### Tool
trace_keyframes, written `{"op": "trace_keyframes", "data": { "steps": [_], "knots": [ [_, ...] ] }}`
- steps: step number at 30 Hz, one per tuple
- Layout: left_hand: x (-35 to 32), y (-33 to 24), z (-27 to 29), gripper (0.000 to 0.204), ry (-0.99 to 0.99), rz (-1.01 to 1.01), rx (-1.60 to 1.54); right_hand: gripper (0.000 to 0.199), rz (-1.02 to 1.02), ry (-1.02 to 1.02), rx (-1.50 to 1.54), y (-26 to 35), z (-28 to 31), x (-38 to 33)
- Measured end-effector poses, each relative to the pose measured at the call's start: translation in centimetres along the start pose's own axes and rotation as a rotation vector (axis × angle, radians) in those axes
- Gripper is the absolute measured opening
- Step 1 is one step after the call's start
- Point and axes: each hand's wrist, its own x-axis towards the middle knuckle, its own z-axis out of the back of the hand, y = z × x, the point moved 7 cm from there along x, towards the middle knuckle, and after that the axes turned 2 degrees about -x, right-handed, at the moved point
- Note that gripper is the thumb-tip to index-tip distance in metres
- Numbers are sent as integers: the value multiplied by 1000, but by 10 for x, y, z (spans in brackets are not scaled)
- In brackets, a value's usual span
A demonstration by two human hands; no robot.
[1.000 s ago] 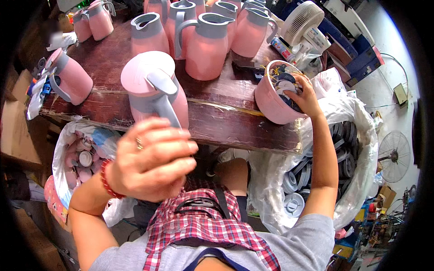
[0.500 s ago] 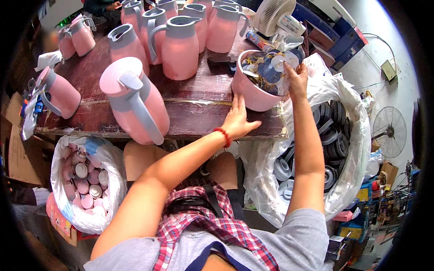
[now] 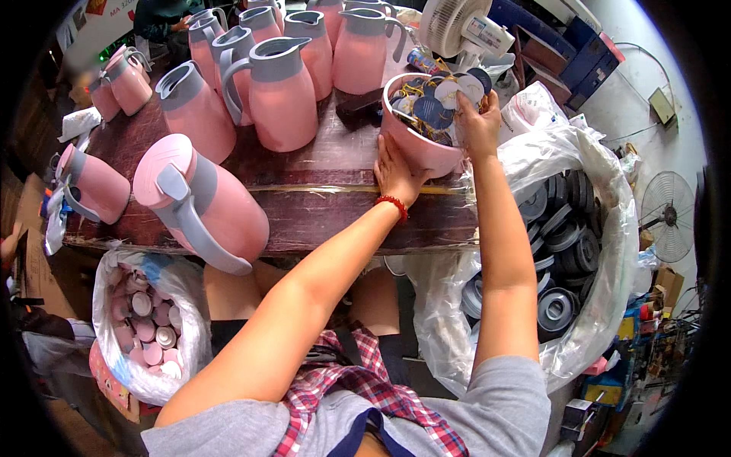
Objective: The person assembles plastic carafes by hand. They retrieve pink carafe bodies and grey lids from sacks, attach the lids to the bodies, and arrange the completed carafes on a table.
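A pink bowl (image 3: 417,146) stands near the right end of the dark wooden table (image 3: 320,206). It is full of round grey-blue discs with tags (image 3: 438,103). My left hand (image 3: 396,171) lies flat against the bowl's near side. My right hand (image 3: 480,122) reaches over the bowl's right rim, fingers closed on small parts in the bowl; what exactly they hold is hard to tell. A finished pink jug with a grey lid and handle (image 3: 202,206) stands at the table's front left.
Several open pink jugs (image 3: 282,91) crowd the table's back. A clear bag of grey round lids (image 3: 567,259) sits on my right, a bag of small pink caps (image 3: 145,320) on my lower left. A white fan (image 3: 457,27) stands behind the bowl.
My left hand left the lidded jug, swung right across the table and now rests on the bowl. My right hand stayed at the bowl's rim. The view shifted left.
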Motion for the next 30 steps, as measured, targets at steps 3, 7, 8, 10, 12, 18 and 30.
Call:
{"op": "trace_keyframes", "data": {
  "steps": [3, 7, 8, 10, 12, 18, 30],
  "knots": [
    [2, 2, 8, 120, 9, -8, 36, 30, 34, -17, -32, 4, 1, 9],
    [-13, -7, 31, 116, 9, -96, -37, 28, 55, -165, 128, 30, 16, 9],
    [-17, -10, 37, 115, 4, -124, -55, 27, 109, -175, 186, 42, 17, 6],
    [-29, -22, 50, 115, -18, -230, -139, 26, 169, -243, 293, 60, 17, -5],
    [-41, -32, 62, 116, -61, -336, -206, 27, 173, -259, 132, 71, 11, -28],
    [-67, -11, 92, 116, -96, -364, -160, 25, 621, 252, -532, 70, -53, -145],
    [-62, 31, 85, 72, 230, -240, 385, 47, 432, 857, -888, -9, -61, -202]
  ]
}}
